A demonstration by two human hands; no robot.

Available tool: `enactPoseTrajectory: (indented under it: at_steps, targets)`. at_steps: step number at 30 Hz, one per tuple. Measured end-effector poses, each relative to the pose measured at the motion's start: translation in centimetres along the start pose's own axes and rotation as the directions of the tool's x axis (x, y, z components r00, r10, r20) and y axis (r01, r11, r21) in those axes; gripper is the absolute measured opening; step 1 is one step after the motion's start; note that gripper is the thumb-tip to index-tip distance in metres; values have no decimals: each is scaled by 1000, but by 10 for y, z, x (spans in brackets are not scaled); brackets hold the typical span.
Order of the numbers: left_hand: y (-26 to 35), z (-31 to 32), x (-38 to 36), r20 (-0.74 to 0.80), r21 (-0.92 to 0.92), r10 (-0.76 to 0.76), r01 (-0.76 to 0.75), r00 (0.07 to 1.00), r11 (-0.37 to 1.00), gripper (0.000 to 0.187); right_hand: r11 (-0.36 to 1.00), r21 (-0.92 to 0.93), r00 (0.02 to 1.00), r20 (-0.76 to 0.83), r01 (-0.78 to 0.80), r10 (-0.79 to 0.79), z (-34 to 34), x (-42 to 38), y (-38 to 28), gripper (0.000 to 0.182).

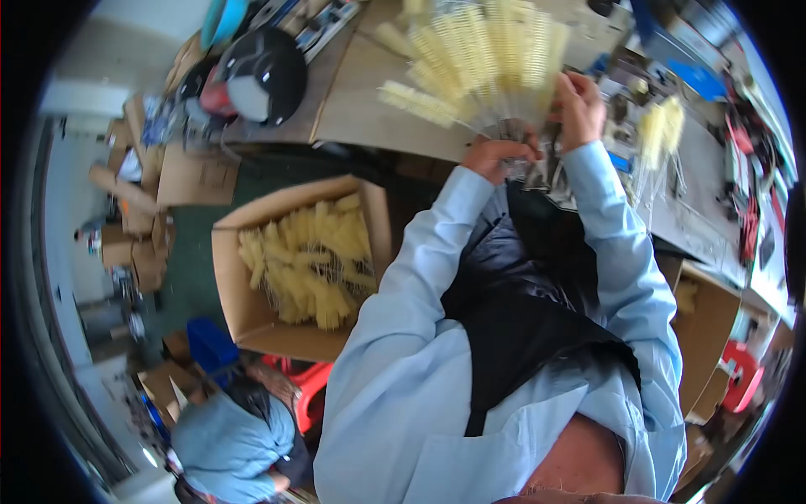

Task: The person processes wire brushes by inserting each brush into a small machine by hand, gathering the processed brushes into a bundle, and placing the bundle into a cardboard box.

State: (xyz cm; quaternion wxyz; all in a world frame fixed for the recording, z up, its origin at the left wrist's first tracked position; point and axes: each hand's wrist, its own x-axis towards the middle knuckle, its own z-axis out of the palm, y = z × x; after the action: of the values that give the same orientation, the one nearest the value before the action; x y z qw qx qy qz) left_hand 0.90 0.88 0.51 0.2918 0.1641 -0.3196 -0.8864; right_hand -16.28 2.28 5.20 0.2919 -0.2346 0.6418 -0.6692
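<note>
My left hand (501, 158) is closed round the wire stems of a fanned bunch of bottle brushes (483, 55) with pale yellow bristles. The bristle heads spread upward over the table, and the stem ends show below the fist. At the bunch's right edge, my right hand (581, 111) has its fingers bent and pinched on the outermost brush; its fingertips are partly hidden. More yellow brushes (659, 130) lie to the right, with their wire stems toward me.
An open cardboard box (294, 340) with many brushes stands below the worktable (361, 92), to my left. A black-and-grey machine (264, 76) sits on the table's left. Tools and small parts crowd the right. A co-worker (231, 437) is at lower left beside a red stool (315, 391).
</note>
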Motion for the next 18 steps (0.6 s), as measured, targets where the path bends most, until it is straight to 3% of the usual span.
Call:
enactPoseTrajectory:
  at_steps: [3, 5, 7, 9, 11, 13, 15, 16, 18]
  targets:
    - [5, -4, 1, 43, -68, 14, -11, 999, 998, 32, 1000, -10, 999, -47, -12, 11, 7, -7, 17, 45]
    - [14, -3, -1, 96, -73, 15, -8, 995, 997, 33, 998, -18, 998, -7, 66, -66, 17, -9, 5, 39]
    - [20, -2, -2, 173, 0, 1, -2, 985, 1000, 31, 982, 36, 939, 300, -185, 166, 18, -6, 0, 31]
    - [17, -4, -2, 171, 32, -1, -5, 985, 999, 29, 996, 85, 989, 145, -4, -8, 29, 1, 7, 22]
    - [18, 4, -5, 108, 4, -2, 1, 994, 1000, 27, 997, -1, 995, 59, 78, -78, 24, 11, 7, 23]
    - [13, -5, 2, 142, -11, -22, 24, 990, 1000, 28, 996, 49, 995, 65, 68, -71, 21, 3, -12, 25]
    - [6, -7, 7, 55, -263, 12, 3, 998, 965, 27, 991, 125, 994, 89, 51, -62, 13, -11, -19, 31]
    - [10, -5, 3, 2, -265, 78, -74, 997, 961, 26, 987, 130, 986, 128, 93, -110, 6, -21, -21, 33]
    - [1, -25, 12, -34, -217, 27, -34, 999, 976, 24, 997, -43, 983, 171, 69, -60, -16, -41, -7, 34]
